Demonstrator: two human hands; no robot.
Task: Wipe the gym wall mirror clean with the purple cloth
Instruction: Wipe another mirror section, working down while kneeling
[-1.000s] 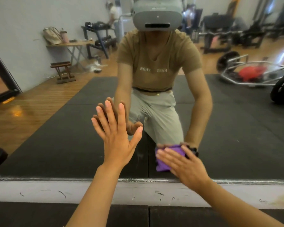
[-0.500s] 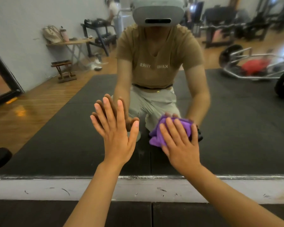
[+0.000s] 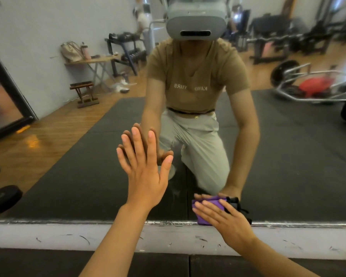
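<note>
The wall mirror (image 3: 72, 176) fills most of the head view and reflects a kneeling person wearing a headset. My left hand (image 3: 146, 172) lies flat against the glass, fingers straight and spread, pointing up. My right hand (image 3: 226, 220) presses the purple cloth (image 3: 203, 216) against the glass at the mirror's bottom edge, fingers extended over it. Most of the cloth is hidden under that hand. A vertical seam in the mirror runs between my two hands.
A scuffed white wall strip (image 3: 68, 236) runs below the mirror, with black floor mat (image 3: 48, 264) beneath it. A dark dumbbell (image 3: 0, 196) shows at the left edge. Reflected in the glass are gym machines, a bench table and a weight frame.
My right hand carried the cloth up the glass and then back down to the mirror's bottom edge. My left hand stayed flat on the glass.
</note>
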